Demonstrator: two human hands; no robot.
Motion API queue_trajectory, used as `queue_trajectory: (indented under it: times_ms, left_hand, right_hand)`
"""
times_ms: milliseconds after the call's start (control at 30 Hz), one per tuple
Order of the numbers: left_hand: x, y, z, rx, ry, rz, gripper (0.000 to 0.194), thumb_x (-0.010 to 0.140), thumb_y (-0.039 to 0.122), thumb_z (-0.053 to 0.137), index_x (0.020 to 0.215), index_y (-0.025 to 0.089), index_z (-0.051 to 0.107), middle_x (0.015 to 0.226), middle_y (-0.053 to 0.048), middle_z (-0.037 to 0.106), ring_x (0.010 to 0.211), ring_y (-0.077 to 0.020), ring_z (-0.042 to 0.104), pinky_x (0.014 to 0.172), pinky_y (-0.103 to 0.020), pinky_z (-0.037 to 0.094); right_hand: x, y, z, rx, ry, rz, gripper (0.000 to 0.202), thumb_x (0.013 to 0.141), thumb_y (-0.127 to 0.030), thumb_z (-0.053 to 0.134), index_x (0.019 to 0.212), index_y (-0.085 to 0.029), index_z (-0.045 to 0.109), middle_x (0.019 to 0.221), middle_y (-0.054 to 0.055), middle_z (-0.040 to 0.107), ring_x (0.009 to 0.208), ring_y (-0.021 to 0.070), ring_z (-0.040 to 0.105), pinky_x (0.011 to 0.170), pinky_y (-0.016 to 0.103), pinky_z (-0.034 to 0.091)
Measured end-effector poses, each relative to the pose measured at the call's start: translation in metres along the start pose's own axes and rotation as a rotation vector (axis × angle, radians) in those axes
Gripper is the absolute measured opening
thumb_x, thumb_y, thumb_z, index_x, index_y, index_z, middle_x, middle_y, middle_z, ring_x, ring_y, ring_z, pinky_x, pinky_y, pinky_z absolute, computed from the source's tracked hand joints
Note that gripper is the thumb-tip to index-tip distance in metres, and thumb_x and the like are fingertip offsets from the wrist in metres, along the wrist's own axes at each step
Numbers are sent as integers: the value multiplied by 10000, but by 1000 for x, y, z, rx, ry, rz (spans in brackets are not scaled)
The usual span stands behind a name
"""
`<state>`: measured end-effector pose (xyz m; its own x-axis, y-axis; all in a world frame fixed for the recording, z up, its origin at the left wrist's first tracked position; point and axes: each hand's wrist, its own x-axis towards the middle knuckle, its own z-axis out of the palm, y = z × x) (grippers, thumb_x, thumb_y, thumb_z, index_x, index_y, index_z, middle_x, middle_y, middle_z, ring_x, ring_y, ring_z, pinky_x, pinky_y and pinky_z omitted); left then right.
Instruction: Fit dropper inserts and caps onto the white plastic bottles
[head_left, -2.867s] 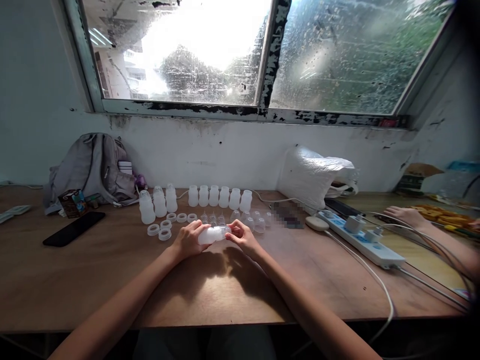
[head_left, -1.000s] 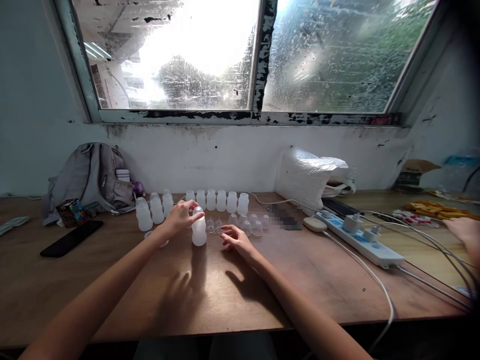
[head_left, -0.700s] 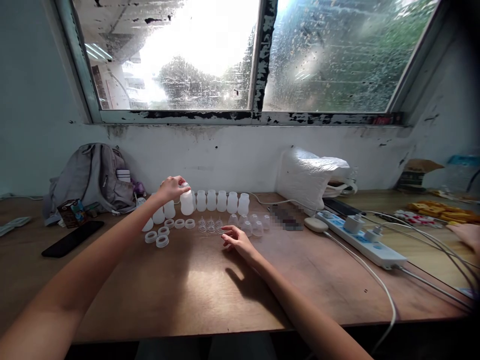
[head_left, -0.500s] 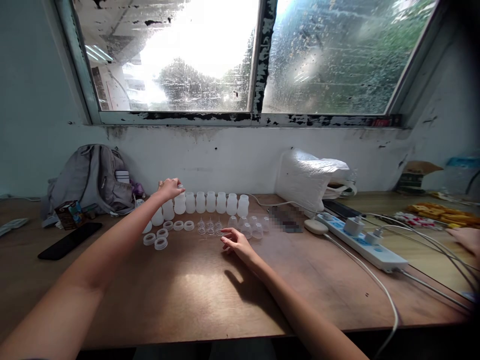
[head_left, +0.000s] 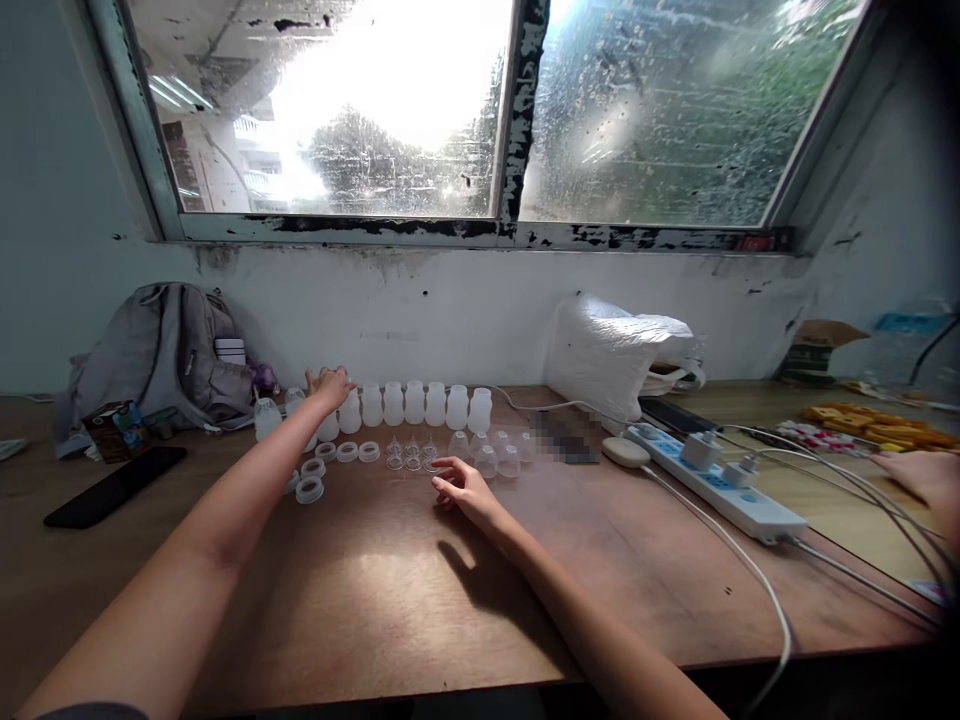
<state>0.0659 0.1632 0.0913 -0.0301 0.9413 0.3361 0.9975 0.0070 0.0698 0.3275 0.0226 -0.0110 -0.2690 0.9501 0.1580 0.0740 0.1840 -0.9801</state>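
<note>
My left hand [head_left: 328, 384] reaches to the back left and closes on the top of a small white bottle [head_left: 349, 413], which stands at the left end of a row of white bottles [head_left: 414, 403] along the wall. Capped bottles [head_left: 266, 418] stand just to its left. My right hand [head_left: 457, 486] rests on the wooden table [head_left: 390, 590], fingers loosely apart and holding nothing. It lies just in front of several clear nipples [head_left: 411, 455] and clear caps [head_left: 487, 457]. White rings [head_left: 346, 452] lie below my left forearm.
A grey backpack [head_left: 161, 350], a small carton [head_left: 112, 430] and a black phone [head_left: 105, 486] are at the left. A white plastic bag [head_left: 615, 350], a power strip [head_left: 712, 480] with cables and another person's hand [head_left: 926, 475] are at the right.
Both hands held one bottle at the table's middle. My left hand stood it up, then carried it back left to the row. My right hand let go and settled on the table.
</note>
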Motion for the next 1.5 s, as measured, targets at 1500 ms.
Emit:
queue_trajectory:
  times_ms: [1500]
  left_hand:
    - [-190,21,22,-367,-41,711,171,801,207,394,901,198,532,857,-26,579,799,-144,530,717,-242,417]
  right_hand:
    - [36,9,14,-916,357,38,230,740,-294,486,896,-175,607,938,89,581,830,198,544,604,252,365]
